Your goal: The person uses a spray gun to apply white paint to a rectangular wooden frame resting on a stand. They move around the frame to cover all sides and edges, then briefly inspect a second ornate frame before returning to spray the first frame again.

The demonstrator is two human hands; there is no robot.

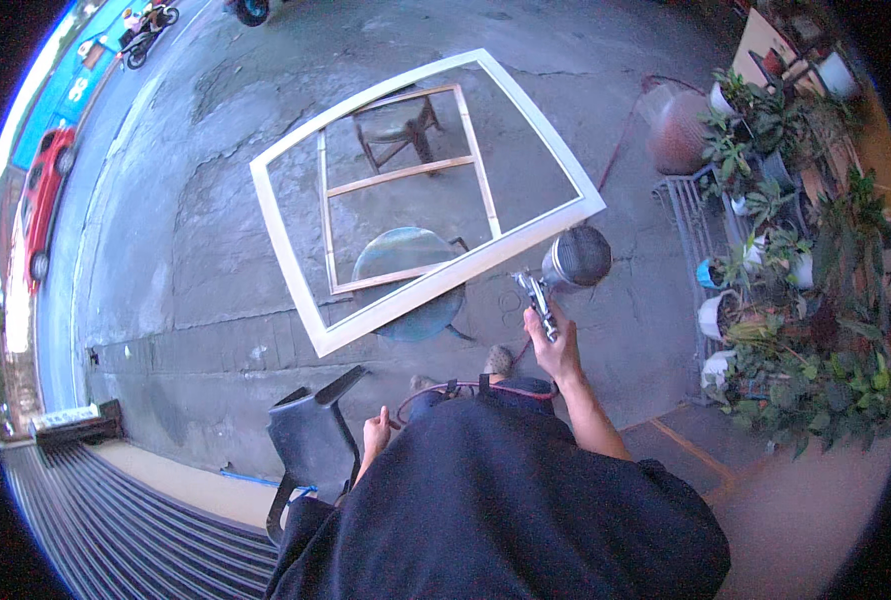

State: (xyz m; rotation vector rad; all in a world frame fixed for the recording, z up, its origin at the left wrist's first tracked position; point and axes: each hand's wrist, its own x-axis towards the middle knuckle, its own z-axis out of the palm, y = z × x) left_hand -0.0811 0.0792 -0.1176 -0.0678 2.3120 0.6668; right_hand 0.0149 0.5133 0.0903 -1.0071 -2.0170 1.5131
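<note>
My right hand [557, 345] is wrapped round the handle of a metal spray gun [539, 302]. A dark, rounded cup [578, 258] sits on the gun, close to the near right corner of a large white frame [543, 128]. That frame lies roughly level, with an open middle, over a thinner wooden frame [400, 176]. Beneath them stand a round bluish stool or drum [395, 250] and a dark chair [402, 132]. Down by my left side, my left hand [377, 432] is closed on a thin red hose [405, 404], which runs across my waist.
A grey plastic chair [310, 440] stands at my left, beside a ribbed metal surface [145, 520]. Potted plants [765, 210] crowd a metal rack [690, 240] on the right, near a large reddish pot [677, 130]. A red car [45, 200] and a motorbike [145, 38] are far left.
</note>
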